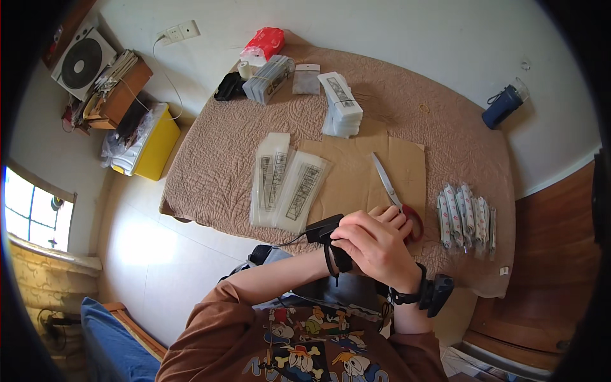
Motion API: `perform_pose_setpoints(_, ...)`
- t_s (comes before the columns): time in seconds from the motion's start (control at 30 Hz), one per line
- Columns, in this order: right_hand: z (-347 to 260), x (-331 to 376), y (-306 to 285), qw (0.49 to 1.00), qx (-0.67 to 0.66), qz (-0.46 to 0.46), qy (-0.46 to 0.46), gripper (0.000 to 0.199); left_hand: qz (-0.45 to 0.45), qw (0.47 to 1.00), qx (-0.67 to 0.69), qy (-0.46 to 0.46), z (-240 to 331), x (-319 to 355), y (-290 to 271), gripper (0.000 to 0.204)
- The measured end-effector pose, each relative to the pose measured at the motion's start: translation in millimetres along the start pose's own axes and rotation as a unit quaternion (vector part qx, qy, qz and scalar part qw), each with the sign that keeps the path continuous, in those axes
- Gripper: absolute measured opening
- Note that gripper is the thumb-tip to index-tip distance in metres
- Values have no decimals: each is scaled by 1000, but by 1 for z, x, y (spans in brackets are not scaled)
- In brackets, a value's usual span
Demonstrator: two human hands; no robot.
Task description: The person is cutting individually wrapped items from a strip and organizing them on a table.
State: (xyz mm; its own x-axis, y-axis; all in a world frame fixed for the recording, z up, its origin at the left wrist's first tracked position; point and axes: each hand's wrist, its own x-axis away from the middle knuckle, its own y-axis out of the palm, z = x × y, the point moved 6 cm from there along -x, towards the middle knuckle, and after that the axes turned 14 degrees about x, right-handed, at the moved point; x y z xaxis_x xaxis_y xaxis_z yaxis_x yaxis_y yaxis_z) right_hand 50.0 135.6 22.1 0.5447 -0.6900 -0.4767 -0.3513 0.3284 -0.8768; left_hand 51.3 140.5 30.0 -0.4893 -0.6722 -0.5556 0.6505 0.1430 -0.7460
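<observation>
My left hand (393, 218) lies mostly beneath my right hand, its visible fingers stretched out beside the red handle of the scissors (386, 180). It holds nothing that I can see. My right hand (379, 254) curls across my left wrist, thumb and fingers closed at the black wrist device (323, 229) strapped there. Under the scissors is a flat sheet of brown cardboard (347, 184). To its left, clear plastic sleeves with dark printing (302, 191) overlap. A banded stack of similar sleeves (342, 105) stands at the cardboard's far edge.
Several patterned packets (464, 216) lie at the right of the cloth-covered table (210, 165). At its far side are another banded stack (267, 79), a small clear bag (307, 79) and a red package (264, 44). A blue bottle (503, 107) stands near the right edge.
</observation>
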Motion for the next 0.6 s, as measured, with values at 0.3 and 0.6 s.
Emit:
perform_pose_setpoints(0.3, -27, -19, -93, 930, -321, 21, -176, 19, 34, 998, 41, 15, -15, 18, -6, 49)
perform_pose_setpoints(0.6, -36, 2, -64, 961, -116, -36, -250, 19, 87, 995, 46, 1, -3, 16, -2, 38)
